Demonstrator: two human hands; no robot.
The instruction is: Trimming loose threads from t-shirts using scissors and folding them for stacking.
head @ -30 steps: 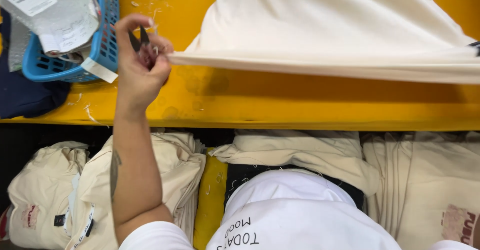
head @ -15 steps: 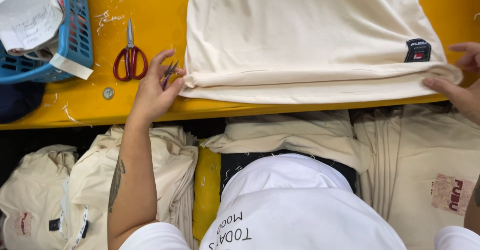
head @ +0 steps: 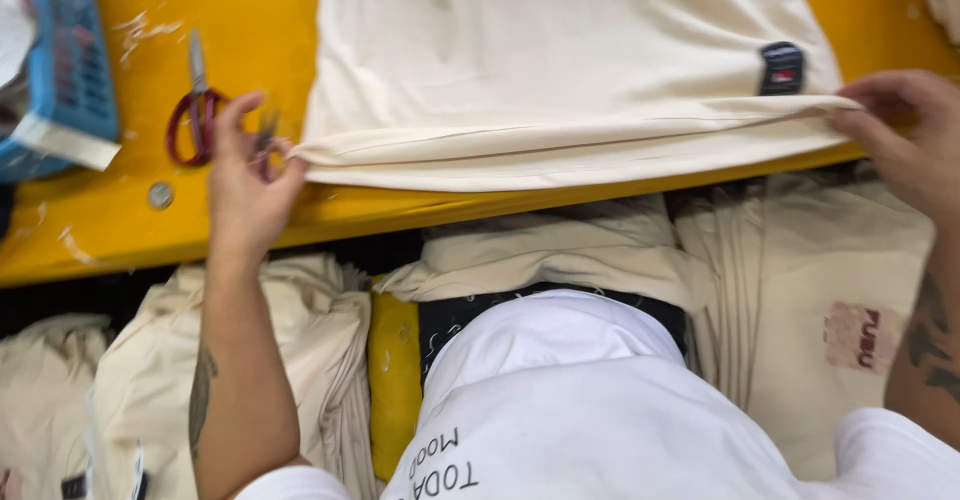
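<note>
- Stretching the folded lower edge of the cream garment [head: 560, 60] looks to be the step in hand, seen from the head view: it lies flat on the yellow surface [head: 250, 20], near edge at the rim.
- Left hand [head: 245, 185]: fingers closed on the left corner (a small dark item there is too blurred to name).
- Right hand [head: 905, 135]: fingers pinched shut on the right end, beside the dark label [head: 780, 68].
- Any further handling calls for even tension from both sides.
- Half a second ago the left hand lay beside the corner, not gripping; the red-handled scissors [head: 195, 110] have stayed put.
</note>
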